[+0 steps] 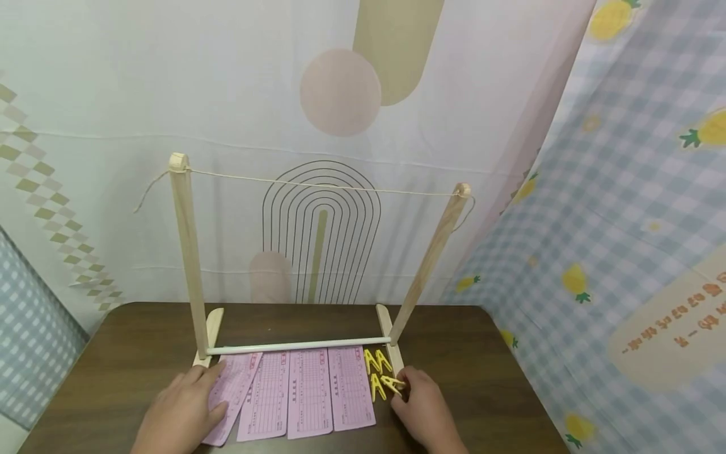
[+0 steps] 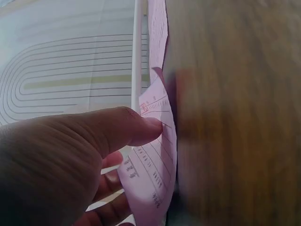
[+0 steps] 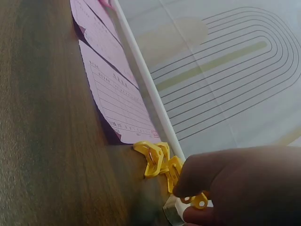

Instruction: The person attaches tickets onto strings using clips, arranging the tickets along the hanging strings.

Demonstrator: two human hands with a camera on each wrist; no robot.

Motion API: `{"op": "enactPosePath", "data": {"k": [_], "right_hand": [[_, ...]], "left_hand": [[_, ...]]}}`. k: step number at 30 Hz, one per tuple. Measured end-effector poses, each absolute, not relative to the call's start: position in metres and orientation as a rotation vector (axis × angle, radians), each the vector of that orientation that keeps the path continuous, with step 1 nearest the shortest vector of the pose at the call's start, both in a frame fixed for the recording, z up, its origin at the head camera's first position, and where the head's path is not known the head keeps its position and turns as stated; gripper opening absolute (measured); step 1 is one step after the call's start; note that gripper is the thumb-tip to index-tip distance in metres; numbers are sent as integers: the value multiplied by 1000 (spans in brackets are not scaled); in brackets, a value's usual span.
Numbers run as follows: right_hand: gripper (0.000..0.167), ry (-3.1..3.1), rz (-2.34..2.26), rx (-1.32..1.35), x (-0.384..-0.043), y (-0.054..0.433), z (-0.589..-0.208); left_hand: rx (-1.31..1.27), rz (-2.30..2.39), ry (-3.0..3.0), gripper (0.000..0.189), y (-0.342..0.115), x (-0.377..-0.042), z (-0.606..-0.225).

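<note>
Taking the head view as a clock, with 12 o'clock at the far edge of the desk (image 1: 488,391), the person's left grip (image 1: 183,403) pinches the leftmost pink slip (image 1: 234,388), which extends from it towards 2 and 3 o'clock. In the left wrist view the thumb (image 2: 141,129) lies across the slip's printed face, fingers show behind its edge, and the paper bends. Three more pink slips (image 1: 265,396) (image 1: 310,391) (image 1: 351,388) lie in a row on the desk, at about 3 o'clock from the left grip and 9 o'clock from the right grip (image 1: 422,403). That right grip pinches a yellow clip (image 1: 392,383) between thumb and finger, the clip sticking out at 10 o'clock. Three other yellow clips (image 1: 371,360) (image 1: 383,360) (image 1: 377,386) lie on the desk near it, between 9 and 11 o'clock from the right grip and just beside the rightmost slip. At 12 o'clock from the slips runs a white rod (image 1: 297,346), joining two wooden posts (image 1: 190,258) (image 1: 428,271); the left post rises at 12 o'clock from the left grip. A thin string (image 1: 323,185) stretches between the post tops.
</note>
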State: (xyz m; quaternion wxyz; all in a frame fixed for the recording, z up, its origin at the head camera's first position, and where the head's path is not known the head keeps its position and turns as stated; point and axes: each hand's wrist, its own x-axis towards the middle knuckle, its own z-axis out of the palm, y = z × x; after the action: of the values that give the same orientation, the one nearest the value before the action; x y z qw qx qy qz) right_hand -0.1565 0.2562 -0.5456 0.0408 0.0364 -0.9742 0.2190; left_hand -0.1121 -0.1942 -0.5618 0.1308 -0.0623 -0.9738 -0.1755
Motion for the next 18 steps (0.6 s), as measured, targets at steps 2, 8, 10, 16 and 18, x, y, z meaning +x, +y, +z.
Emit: {"op": "enactPosePath", "data": {"k": [2,8,10,16,18], "right_hand": [[29,-2973,686,104,-157,256,-546],[27,-2893,860,68,-156,256,-549],[27,-2859,970,50,-157,257,-550],[34,-2762,1244,17,-159,260,-552],[38,-2734,1315,7,-160,260,-551]], "left_hand": [[-198,-542,-2820,75,-194,-112,-561],[-214,-628,-2846,74,-194,-112,-559],[-210,-670,-2849,72,-195,-113,-559],[-193,-810,-2833,62,-200,-115,-557],[-175,-826,-2854,61,-202,-115,-555]]}}
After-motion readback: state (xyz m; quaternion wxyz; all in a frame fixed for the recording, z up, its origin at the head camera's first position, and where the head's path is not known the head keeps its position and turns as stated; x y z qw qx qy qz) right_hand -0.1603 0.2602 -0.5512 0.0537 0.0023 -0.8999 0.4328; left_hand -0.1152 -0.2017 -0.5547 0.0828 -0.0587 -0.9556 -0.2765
